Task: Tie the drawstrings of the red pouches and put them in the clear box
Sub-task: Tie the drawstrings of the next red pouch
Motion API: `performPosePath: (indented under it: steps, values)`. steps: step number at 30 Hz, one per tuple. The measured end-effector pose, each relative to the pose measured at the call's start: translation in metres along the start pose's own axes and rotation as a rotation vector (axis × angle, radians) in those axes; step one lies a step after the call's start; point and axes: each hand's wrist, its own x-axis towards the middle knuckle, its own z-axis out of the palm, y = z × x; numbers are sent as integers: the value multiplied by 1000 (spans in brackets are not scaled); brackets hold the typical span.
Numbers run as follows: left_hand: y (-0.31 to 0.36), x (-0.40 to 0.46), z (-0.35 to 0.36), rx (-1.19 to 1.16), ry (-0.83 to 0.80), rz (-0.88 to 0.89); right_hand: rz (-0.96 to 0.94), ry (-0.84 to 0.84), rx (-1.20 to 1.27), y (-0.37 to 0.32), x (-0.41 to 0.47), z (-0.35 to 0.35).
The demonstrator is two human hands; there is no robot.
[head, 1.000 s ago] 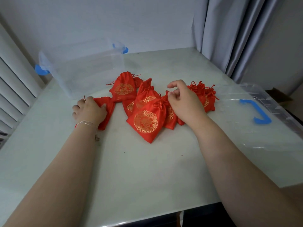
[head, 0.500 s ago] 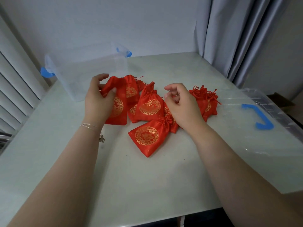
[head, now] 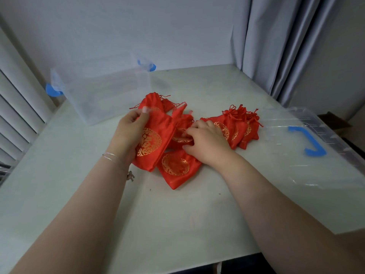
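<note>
Several red pouches with gold round patterns lie in a heap on the pale table (head: 177,218). My left hand (head: 128,133) holds one flat red pouch (head: 153,143) by its upper left edge, thumb on top, raised over the heap. My right hand (head: 207,141) rests on the heap beside it, fingers curled at the mouth of another pouch (head: 182,127); whether it pinches a drawstring is hidden. One pouch (head: 176,167) lies nearest me. A group of tied pouches (head: 239,125) sits to the right. The clear box (head: 106,89) stands at the back left.
The clear lid (head: 292,147) with a blue handle (head: 308,141) lies flat on the right. Blue latches show on the box ends. Grey curtains hang at the back right, and white slats run along the left edge.
My left hand picked a pouch up from the left of the heap and brought it right, over the middle. My right hand slid left onto the pouches in the centre.
</note>
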Motion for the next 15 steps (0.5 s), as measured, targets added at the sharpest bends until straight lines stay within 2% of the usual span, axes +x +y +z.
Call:
performPosePath:
  steps: [4,9,15]
  values:
    - [-7,7,-5,32,41,-58,26,14,16,0,-5,-7]
    - [-5,11,-9,32,78,-96,20,51,185,7,-14,-28]
    - [0,8,-10,12,77,-76,79,-187,120,14,-16,-33]
